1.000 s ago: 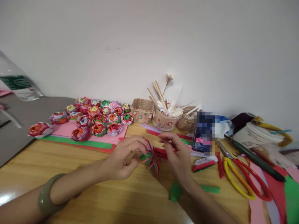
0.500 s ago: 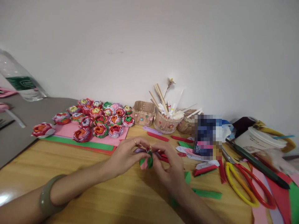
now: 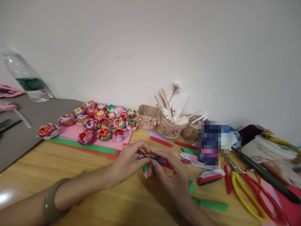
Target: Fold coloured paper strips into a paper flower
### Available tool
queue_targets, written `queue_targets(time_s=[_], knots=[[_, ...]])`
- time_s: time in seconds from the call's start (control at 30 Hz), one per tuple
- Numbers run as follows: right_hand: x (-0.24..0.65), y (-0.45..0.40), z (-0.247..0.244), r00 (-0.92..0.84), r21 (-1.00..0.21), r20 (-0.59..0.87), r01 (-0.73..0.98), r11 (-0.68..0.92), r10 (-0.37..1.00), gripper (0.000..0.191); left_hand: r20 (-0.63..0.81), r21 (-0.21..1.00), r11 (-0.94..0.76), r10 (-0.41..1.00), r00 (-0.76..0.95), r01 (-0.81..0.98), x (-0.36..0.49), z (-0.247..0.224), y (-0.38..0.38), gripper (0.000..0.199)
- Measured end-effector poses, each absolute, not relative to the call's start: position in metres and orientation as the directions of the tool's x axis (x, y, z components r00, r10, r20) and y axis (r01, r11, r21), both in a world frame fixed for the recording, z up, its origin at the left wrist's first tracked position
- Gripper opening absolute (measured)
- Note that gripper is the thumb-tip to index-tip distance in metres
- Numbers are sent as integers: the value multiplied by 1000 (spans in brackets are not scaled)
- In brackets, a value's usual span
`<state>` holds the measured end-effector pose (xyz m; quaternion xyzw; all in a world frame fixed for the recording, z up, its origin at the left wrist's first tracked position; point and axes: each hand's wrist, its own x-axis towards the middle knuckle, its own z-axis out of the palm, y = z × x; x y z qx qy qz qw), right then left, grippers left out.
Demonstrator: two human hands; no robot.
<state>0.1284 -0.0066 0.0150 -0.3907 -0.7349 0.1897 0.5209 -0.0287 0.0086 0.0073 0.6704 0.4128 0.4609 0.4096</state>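
Between my two hands is a small folded paper piece (image 3: 148, 170) in green and pink, with a green and red tip showing above. My left hand (image 3: 131, 160) pinches it from the left with thumb and fingertips; a ring is on one finger. From the other side my right hand (image 3: 171, 171) closes thumb and fingers on the same piece. Part of it is hidden by my fingers. Folded red paper strips (image 3: 161, 142) lie just beyond my hands, and green strips (image 3: 211, 204) lie right of my right wrist.
Several finished paper flowers (image 3: 104, 134) stand on coloured sheets (image 3: 68, 131) at left. Decorated baskets (image 3: 147, 117) line the wall, one holding sticks. Scissors (image 3: 249, 196), a dark green cutter (image 3: 268, 175) and a white tub (image 3: 268, 150) are at right. A bottle (image 3: 31, 84) stands far left.
The view has shifted slightly, so the table things appear a little further right and lower. Both hands keep the paper piece, with the fingertips slightly adjusted around its top.
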Motion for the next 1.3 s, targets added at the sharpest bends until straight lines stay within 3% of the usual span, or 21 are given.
queue_targets(time_s=[0.23,0.47,0.83,1.13,1.3], knots=[[130,-4,13,-173,-661,640,374,651,749,22,284,927,-322,937,204,190,-28,7,9,8],[131,-6,14,-137,-660,645,396,638,752,18,393,861,-434,899,196,266,-29,10,10,12],[130,-6,15,-78,-752,566,359,553,821,15,173,981,-186,969,177,59,-24,17,13,15],[128,-3,14,-23,-771,559,352,530,829,11,277,954,-294,940,200,64,-26,14,11,5],[129,-5,9,-36,-752,572,375,541,820,14,226,970,-240,944,238,30,-27,13,10,6]])
